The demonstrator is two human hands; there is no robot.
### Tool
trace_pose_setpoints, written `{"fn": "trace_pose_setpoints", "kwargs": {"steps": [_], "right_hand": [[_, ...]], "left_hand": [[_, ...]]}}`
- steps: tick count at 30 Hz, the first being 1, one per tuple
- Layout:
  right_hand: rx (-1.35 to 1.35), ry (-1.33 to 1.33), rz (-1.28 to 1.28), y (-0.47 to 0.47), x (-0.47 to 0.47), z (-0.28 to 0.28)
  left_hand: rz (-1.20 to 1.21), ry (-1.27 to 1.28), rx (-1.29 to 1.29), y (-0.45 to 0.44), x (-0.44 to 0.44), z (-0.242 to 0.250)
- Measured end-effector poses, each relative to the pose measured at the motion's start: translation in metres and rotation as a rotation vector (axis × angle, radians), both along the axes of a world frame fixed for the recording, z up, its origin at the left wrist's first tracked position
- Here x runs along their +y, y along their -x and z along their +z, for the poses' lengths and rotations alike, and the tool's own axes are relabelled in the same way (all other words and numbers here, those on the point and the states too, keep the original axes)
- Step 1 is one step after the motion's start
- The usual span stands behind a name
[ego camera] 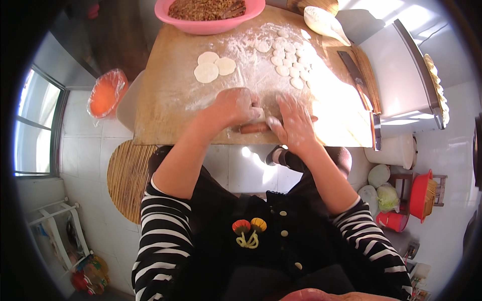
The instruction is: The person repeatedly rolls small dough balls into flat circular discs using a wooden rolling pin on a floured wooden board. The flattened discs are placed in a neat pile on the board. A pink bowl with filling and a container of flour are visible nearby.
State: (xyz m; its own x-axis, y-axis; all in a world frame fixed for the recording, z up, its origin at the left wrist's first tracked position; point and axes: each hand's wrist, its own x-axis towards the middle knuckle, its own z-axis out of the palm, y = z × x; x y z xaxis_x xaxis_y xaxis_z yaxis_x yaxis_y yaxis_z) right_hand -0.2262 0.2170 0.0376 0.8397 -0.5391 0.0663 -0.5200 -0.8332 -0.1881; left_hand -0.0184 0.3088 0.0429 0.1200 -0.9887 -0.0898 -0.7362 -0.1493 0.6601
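Observation:
On a floured wooden board (165, 90), my left hand (239, 105) pinches the edge of a dough round (259, 116) near the board's front edge. My right hand (295, 122) lies spread and flat over a small wooden rolling pin (254, 128), whose two ends show on either side of it. Three flat dough wrappers (206, 72) overlap beyond my left hand. Several small dough discs (283, 70) lie in flour beyond my right hand. A pink basin (211, 27) of brown chopped filling (207, 9) stands at the board's far edge.
A cleaver (352, 69) and a straw brush (365, 75) lie at the board's right side, below a flour-filled scoop (324, 24). A lined orange bin (107, 94) and a round reed mat (128, 180) are at left. A red basin (420, 195) stands at right.

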Motion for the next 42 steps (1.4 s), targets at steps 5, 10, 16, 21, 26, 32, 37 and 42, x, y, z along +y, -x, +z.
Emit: {"fn": "trace_pose_setpoints", "kwargs": {"steps": [5,10,16,21,26,32,37,42], "right_hand": [[-0.070,-0.021,0.065,0.052,0.030,0.007],[-0.083,-0.065,0.042,0.048,0.034,0.010],[-0.074,-0.056,0.031,0.046,0.031,0.014],[-0.144,-0.070,0.086,0.042,0.028,0.015],[0.010,-0.184,0.029,0.046,0.021,0.021],[-0.043,-0.124,0.052,0.058,0.006,0.028],[0.008,-0.031,-0.020,0.027,-0.010,0.015],[-0.025,-0.037,-0.076,-0.022,-0.060,-0.006]], "left_hand": [[-0.001,0.142,0.220,0.000,-0.020,-0.008],[0.538,0.347,-0.025,-0.046,-0.054,-0.004],[0.441,0.089,-0.508,-0.044,-0.144,0.001],[0.504,0.096,-0.745,-0.047,-0.179,-0.029],[0.369,-0.046,-0.087,-0.031,-0.156,0.008],[0.041,-0.057,0.378,0.007,-0.059,-0.002],[0.031,-0.010,0.241,0.022,-0.027,-0.006],[0.105,-0.079,0.041,0.024,-0.027,0.015]]}}
